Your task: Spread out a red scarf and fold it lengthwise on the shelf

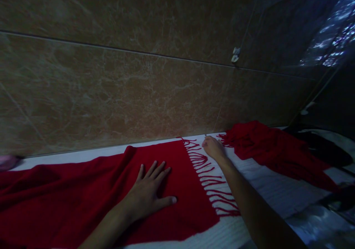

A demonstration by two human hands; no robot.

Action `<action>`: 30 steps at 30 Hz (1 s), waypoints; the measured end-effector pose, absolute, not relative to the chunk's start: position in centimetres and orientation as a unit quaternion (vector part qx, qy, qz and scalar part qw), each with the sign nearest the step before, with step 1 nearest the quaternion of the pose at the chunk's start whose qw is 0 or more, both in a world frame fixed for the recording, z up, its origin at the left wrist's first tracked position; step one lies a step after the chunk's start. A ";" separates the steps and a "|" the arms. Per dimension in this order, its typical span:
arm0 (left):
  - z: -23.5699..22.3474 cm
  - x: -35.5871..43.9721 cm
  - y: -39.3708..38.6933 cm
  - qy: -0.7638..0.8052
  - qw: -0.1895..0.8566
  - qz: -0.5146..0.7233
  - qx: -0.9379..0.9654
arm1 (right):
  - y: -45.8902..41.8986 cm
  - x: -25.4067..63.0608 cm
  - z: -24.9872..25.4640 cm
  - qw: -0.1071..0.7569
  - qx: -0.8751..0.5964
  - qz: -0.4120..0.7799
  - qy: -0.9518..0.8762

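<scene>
A red fringed scarf [180, 171] lies spread out on a white cloth-like surface, its fringe [213, 190] pointing right. My left hand [148, 190] rests flat on the scarf with fingers and thumb spread, holding nothing. Just past the upper fringe strands, my right hand [213, 147] is closed near the wall. A small tip shows above its fingers, but I cannot make out what they hold. Several strands by that hand are bunched together; those lower down lie more separately. Folds run across the scarf's left part.
A second red fringed cloth [257, 142] lies crumpled at the right, near dark fabric [327, 147]. The brown tiled wall [138, 94] borders the far edge, with a small white hook [235, 55] on it. Something pinkish [8, 162] sits at the left edge.
</scene>
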State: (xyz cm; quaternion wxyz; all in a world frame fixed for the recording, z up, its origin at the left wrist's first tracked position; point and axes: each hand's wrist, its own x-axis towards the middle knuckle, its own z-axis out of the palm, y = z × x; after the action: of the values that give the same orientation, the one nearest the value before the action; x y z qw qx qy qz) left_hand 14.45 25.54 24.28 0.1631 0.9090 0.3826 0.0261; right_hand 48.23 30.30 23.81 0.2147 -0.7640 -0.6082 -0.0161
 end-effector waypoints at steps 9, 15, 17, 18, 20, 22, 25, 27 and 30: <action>24.4 14.6 25.5 0.391 0.167 0.019 0.905 | 30.7 43.7 22.8 0.200 -0.688 0.019 -0.697; 24.7 14.6 25.4 0.386 0.172 0.019 0.906 | 30.5 45.7 23.6 0.192 -0.766 0.000 -0.613; 24.9 14.6 25.3 0.394 0.178 0.010 0.902 | 30.6 46.9 24.0 0.198 -0.785 -0.008 -0.586; 25.0 14.6 25.3 0.398 0.179 0.005 0.900 | 30.7 47.2 24.1 0.202 -0.787 -0.008 -0.583; 25.1 14.7 25.2 0.401 0.180 0.003 0.898 | 31.0 46.8 24.1 0.209 -0.770 -0.002 -0.602; 25.0 14.7 25.3 0.398 0.176 0.008 0.900 | 31.4 45.4 23.8 0.211 -0.739 0.012 -0.639; 24.6 14.7 25.4 0.393 0.174 0.014 0.903 | 31.7 43.6 23.4 0.198 -0.718 0.031 -0.667; 24.4 14.6 25.5 0.392 0.174 0.017 0.903 | 31.5 43.7 23.3 0.189 -0.734 0.032 -0.651; 23.9 14.4 25.7 0.382 0.172 0.032 0.908 | 30.8 45.4 23.8 0.187 -0.778 0.015 -0.600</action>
State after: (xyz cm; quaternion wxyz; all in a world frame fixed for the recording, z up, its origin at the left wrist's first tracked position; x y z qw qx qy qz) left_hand 14.43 25.70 23.94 0.1721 0.9076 0.3816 0.0316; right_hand 45.37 30.78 23.85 0.1871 -0.7777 -0.5999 0.0152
